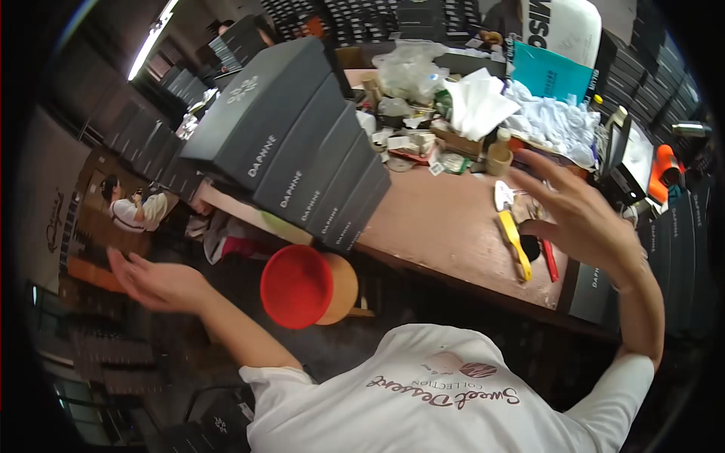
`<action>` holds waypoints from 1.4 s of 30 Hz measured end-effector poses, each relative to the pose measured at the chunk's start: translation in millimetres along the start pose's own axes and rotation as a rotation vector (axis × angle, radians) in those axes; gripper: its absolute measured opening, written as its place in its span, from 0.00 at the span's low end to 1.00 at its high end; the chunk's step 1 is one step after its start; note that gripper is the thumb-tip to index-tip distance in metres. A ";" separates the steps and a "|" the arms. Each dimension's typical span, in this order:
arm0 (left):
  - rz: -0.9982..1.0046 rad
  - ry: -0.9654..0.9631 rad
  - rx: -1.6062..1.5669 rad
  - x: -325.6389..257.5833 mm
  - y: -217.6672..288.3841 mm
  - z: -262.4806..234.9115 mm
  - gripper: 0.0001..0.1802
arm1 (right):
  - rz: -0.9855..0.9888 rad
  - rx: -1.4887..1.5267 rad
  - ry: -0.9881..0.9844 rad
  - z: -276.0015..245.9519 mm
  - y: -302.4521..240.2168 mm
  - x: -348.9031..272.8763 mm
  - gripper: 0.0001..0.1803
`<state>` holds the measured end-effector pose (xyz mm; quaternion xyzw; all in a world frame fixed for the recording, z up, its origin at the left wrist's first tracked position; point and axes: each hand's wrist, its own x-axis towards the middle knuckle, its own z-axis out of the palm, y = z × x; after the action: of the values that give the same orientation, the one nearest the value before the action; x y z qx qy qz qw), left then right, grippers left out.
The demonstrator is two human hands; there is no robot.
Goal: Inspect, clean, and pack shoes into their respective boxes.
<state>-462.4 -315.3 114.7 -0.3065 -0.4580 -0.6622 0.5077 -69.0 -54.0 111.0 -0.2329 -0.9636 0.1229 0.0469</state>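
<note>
Both hands bare and spread: right hand (pixel 585 219) above the table's (pixel 445 219) right edge; left hand (pixel 155 283) off its left; boxes (pixel 302 143) stand stacked.

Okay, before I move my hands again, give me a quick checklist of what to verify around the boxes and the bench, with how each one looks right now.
1. Left hand free: ok, open and holding nothing, out to the side off the bench.
2. Right hand free: ok, fingers spread, raised above the yellow-handled tool.
3. Row of dark boxes steady: not ok, they lean in a tilted row at the workbench edge.
4. Bare bench in front of you: ok, open pink surface.
5. Red stool clear of the boxes: ok, it stands below the bench edge.
6. Clutter pile at the back stable: cannot tell.
</note>
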 end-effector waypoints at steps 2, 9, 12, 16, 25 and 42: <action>0.029 -0.396 0.472 44.2 -97.5 -25.3 0.26 | -0.216 0.102 0.020 36.3 -35.2 67.5 0.42; -0.748 -1.107 -0.186 42.9 -180.5 78.6 0.28 | -0.103 1.413 -0.077 68.8 -128.8 249.7 0.59; -0.882 -1.044 -0.397 -5.5 -93.9 87.9 0.23 | 0.098 1.705 0.098 92.8 -130.0 264.9 0.58; -0.219 -1.194 -0.086 -88.2 7.1 77.3 0.30 | -0.086 2.031 0.224 139.3 -62.5 178.8 0.52; -2.316 -1.060 -0.297 -454.4 5.8 -21.0 0.16 | 0.842 1.500 0.142 379.9 79.9 7.3 0.38; -1.381 -1.309 -0.126 -390.3 -51.8 112.8 0.26 | -0.050 0.786 0.188 292.1 58.9 56.1 0.23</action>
<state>-402.7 -55.6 -196.3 -0.3049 -0.6948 -0.5362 -0.3698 -136.1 -40.2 -184.4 -0.1840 -0.8399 0.4590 0.2235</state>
